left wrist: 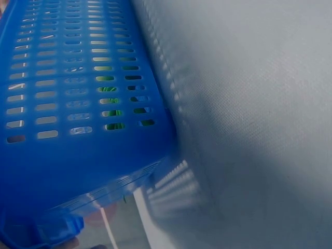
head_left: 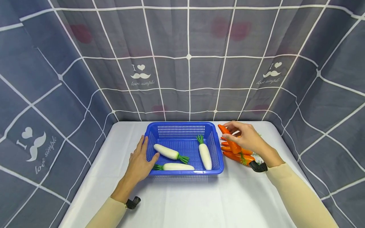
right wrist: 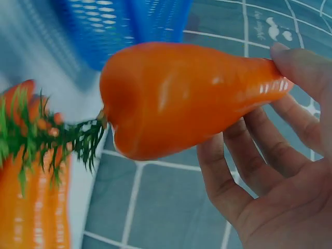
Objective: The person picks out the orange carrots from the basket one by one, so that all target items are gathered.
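Observation:
My right hand (head_left: 246, 135) holds an orange carrot (right wrist: 181, 101) with a green leafy top, its thumb and fingers around the narrow end in the right wrist view. In the head view this carrot is raised above a pile of carrots (head_left: 238, 157) at the basket's right. A blue plastic basket (head_left: 185, 172) stands mid-table. Inside lie three white radishes with green tops: one radish (head_left: 166, 151) slanting, one radish (head_left: 178, 167) along the near wall, one radish (head_left: 205, 156) at the right. My left hand (head_left: 139, 162) rests at the basket's left rim, fingers fairly straight.
A white cloth covers the table (head_left: 182, 202). Grey-blue checked curtains (head_left: 171, 72) with white lines enclose its back and both sides. Black wrist straps (head_left: 258, 166) sit on both wrists.

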A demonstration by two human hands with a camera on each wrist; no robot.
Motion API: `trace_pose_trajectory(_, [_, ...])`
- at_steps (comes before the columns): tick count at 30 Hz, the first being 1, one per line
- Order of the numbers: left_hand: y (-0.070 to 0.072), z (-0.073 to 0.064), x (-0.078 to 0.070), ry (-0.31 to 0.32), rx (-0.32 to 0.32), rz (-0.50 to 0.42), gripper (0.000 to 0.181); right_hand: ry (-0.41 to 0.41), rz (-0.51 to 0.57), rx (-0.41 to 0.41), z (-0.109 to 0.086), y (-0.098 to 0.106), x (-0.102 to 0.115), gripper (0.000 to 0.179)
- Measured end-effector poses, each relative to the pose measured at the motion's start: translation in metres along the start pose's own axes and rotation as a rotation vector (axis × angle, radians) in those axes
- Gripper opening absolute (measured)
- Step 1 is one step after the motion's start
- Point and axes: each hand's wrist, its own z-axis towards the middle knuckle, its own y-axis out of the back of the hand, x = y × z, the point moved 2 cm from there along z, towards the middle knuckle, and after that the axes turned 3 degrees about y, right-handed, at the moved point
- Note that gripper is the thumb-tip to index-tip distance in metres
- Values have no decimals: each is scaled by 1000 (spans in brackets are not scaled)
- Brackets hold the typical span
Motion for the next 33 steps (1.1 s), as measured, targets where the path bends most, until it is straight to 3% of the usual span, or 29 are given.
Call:
trace_pose_trajectory(11, [1, -1, -2, 10, 18, -1, 102, -56, -78, 105, -33, -23, -31, 30])
trace_pose_trajectory(27, [2, 0, -2, 9, 9, 5, 101, -6, -148, 157, -67, -53, -58, 26])
trace_pose_trajectory(33, [1, -1, -2, 7, 8, 5, 102, 1, -237, 169, -76, -60, -59, 24])
